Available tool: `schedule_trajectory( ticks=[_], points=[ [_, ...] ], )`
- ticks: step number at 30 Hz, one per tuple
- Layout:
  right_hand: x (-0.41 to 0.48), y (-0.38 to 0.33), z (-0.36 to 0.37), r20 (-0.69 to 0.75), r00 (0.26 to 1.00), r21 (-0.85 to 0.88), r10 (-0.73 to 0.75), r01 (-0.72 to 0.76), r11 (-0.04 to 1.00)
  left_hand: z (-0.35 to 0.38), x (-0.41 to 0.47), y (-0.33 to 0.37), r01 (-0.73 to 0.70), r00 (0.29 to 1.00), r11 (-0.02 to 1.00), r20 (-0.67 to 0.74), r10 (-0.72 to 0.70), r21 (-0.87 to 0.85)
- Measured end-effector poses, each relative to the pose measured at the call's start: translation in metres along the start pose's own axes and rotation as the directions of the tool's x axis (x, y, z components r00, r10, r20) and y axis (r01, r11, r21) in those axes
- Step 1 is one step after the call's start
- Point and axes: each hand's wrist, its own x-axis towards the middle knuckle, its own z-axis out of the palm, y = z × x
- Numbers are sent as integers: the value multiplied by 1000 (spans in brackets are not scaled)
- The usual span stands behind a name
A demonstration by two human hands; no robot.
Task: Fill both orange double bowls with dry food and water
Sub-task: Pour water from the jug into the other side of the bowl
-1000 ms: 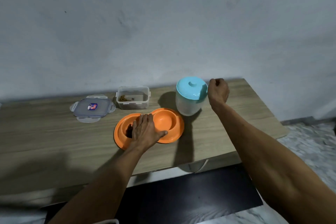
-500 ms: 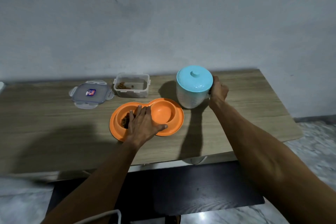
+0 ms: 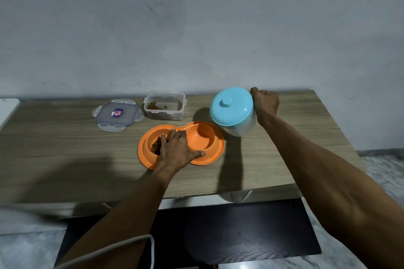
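Both hands are working: the left hand (image 3: 175,148) is lying flat, fingers spread, on the orange bowl (image 3: 215,137) on the table (image 3: 54,148), partly covering the kibble (image 3: 155,146) in its left well. The right hand (image 3: 265,102) is gripping the jug (image 3: 231,109), tilting it toward the empty right well.

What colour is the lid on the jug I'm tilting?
Light blue lid, seen in the head view.

Orange double bowl (image 3: 207,146) flat on table, kibble (image 3: 156,147) in left well
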Motion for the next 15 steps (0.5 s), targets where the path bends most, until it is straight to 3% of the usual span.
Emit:
schedule_trajectory(
  ticks=[8,15],
  points=[
    [-12,-16,7,76,960,-220,-270,280,934,3,2,-3,-3,1000,1000,-20,2,-23],
    [-23,-24,15,162,907,-340,-390,422,840,6,3,-5,-4,1000,999,-24,3,-39]
  ],
)
